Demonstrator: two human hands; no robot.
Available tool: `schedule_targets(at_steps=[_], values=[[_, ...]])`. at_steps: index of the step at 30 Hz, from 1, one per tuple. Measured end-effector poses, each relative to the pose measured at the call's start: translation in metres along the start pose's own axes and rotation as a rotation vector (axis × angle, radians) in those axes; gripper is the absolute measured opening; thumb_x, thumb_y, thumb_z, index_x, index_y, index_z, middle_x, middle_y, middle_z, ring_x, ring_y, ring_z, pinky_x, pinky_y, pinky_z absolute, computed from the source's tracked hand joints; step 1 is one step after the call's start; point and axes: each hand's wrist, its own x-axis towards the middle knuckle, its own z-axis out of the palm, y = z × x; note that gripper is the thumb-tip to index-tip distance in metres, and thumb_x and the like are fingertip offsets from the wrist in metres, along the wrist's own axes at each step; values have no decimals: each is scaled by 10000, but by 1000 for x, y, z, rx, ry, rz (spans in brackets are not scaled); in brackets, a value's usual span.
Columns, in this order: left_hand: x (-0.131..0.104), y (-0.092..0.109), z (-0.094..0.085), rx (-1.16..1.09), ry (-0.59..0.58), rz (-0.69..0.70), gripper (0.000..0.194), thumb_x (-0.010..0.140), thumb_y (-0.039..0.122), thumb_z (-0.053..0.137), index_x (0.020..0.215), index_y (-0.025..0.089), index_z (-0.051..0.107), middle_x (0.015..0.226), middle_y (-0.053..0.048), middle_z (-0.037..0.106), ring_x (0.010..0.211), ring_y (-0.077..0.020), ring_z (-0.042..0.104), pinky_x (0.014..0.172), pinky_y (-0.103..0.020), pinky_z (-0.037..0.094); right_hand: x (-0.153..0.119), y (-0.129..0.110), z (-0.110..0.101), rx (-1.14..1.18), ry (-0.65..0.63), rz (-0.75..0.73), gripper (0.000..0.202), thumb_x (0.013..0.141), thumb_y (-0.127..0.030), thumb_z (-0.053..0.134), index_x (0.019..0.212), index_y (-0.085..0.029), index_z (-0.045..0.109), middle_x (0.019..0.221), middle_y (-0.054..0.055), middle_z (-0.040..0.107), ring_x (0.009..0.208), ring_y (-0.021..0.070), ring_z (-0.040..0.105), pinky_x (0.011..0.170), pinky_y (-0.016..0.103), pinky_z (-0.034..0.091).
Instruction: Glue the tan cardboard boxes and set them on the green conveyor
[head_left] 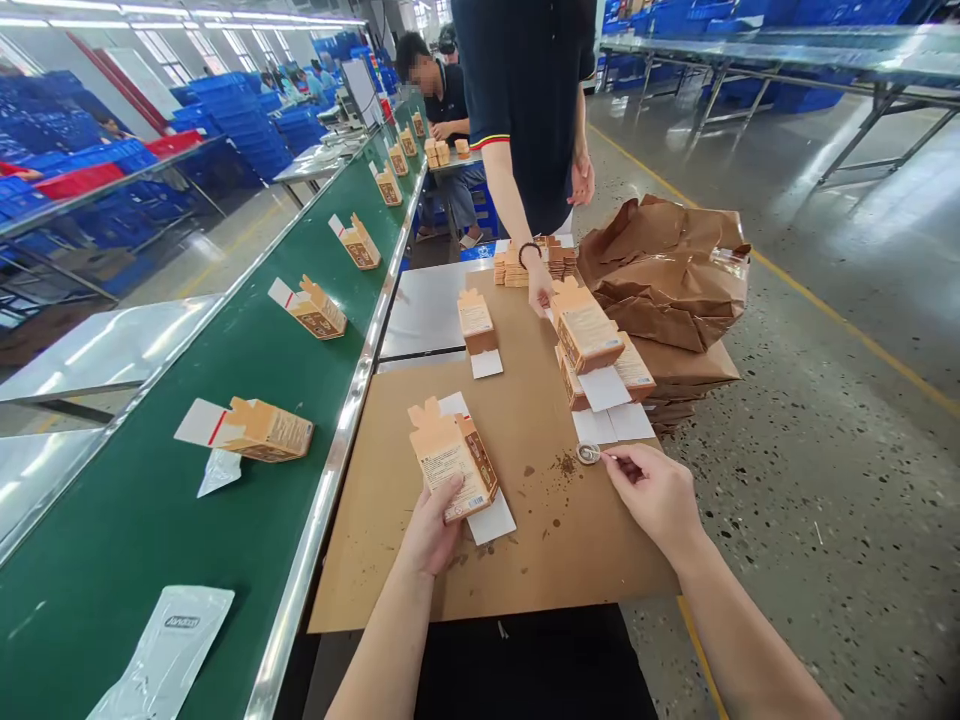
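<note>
Carton: we have an open carton (454, 465) above the left half of the desk (397, 570).
Left hand: our left hand (433, 525) is closed on its near end.
Small ring: near the desk's right edge, a small ring (589, 454), perhaps metal.
Right hand: our right hand (656, 495) pinches its rim.
Stacked cartons: beyond the ring, a person's hand (540, 288) at the stacked cartons (592, 335).
Green belt: past the left edge, we see the green belt (225, 530) carrying cartons.

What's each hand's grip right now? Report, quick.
Left hand: closed on an orange-and-white box.
Right hand: fingertips pinching a small round item.
</note>
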Motion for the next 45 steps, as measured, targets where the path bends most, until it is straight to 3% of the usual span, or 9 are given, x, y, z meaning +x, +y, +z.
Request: schedule_targets(at_steps=[4,8,12,16,20,25,32,37,45], values=[[2,8,13,107,9,75,964,562,595,1254,1353,241,830,1411,-172,933,1431,-487,863,1222,-640,712,-23,-24,6,112,22,28,236,1145,-368,793,987,-280,945,855,63,912,677,225,820,699,359,741],[4,17,18,232,-19,97,982,470,593,1289,1225,234,773,1325,-177,945,1303,-452,906,1160,-630,735,-50,-51,42,272,-149,14,236,1150,-339,803,963,-292,940,816,43,887,671,205,808,671,317,713],[6,19,18,291,-22,132,977,493,646,1269,1222,243,758,1298,-168,946,1245,-430,917,1105,-609,747,-64,-62,78,313,-260,10,225,1139,-296,805,944,-285,916,820,34,882,678,193,802,656,289,689],[7,16,18,330,-41,150,947,543,655,1248,1233,258,734,1301,-157,940,1247,-427,917,1089,-597,749,-65,-58,91,286,-319,5,256,1138,-268,775,914,-281,898,788,25,859,662,185,785,659,281,686],[6,10,15,361,-51,177,947,581,637,1233,1273,274,697,1318,-146,923,1268,-418,911,1093,-587,747,-63,-51,82,272,-289,15,273,1154,-305,759,921,-284,900,799,32,864,667,190,788,646,283,687],[-8,-10,4,442,-56,240,966,613,607,1222,1319,281,647,1257,-123,880,1229,-409,902,1064,-590,741,-62,-49,53,290,-208,67,286,1162,-381,777,930,-289,919,813,39,884,673,195,807,658,284,718],[-27,-35,-1,573,105,338,953,615,511,1246,1299,367,600,1323,-76,819,1245,-397,851,1105,-579,711,-62,-58,20,290,-133,175,302,1130,-422,801,876,-316,927,783,22,881,659,223,825,645,326,728],[-32,-45,2,598,161,302,979,601,463,1255,1307,385,582,1347,-75,841,1362,-431,829,1192,-604,681,-66,-57,12,263,-102,173,335,1145,-473,797,867,-323,905,757,22,867,629,233,808,619,348,729],[-47,-38,24,721,201,352,843,743,522,1179,1247,372,521,1211,-65,859,1194,-409,869,992,-511,690,-71,-62,17,309,-118,105,342,1165,-454,808,882,-289,905,764,29,855,637,202,782,619,301,692]])
